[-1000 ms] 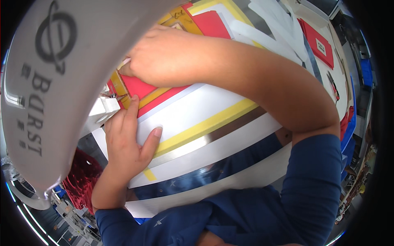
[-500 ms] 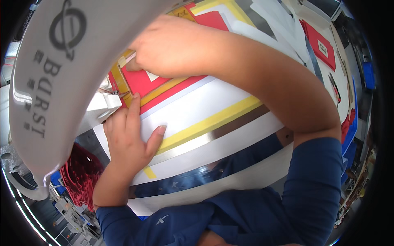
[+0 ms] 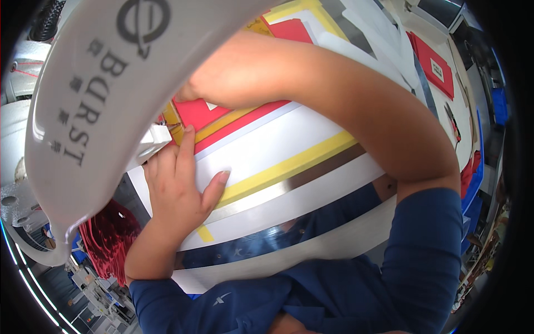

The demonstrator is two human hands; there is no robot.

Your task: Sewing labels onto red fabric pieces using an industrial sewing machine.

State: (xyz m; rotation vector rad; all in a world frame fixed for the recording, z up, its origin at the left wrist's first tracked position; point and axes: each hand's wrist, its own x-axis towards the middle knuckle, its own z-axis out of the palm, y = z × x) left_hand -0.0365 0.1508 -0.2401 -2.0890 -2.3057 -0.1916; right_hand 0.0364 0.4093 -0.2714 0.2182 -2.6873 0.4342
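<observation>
My left hand lies flat on a white sheet, fingers stretched out and thumb apart. Its index fingertip touches an amber, see-through strip that runs along a red fabric piece with a pale label. Beside those fingers is a white metal block, part of what looks like a sewing machine. My right hand reaches across from the right over the red piece. The machine's glossy white head hides most of its fingers, so their grip does not show.
A yellow band crosses the white sheet above a shiny metal edge. Dark red fabric pieces hang in a bunch at lower left. On the right lie stacked red pieces and small snips.
The machine head appears farther right in view and covers more of my right hand's fingers. My left hand and the red piece have shifted slightly right; the left hand stays flat.
</observation>
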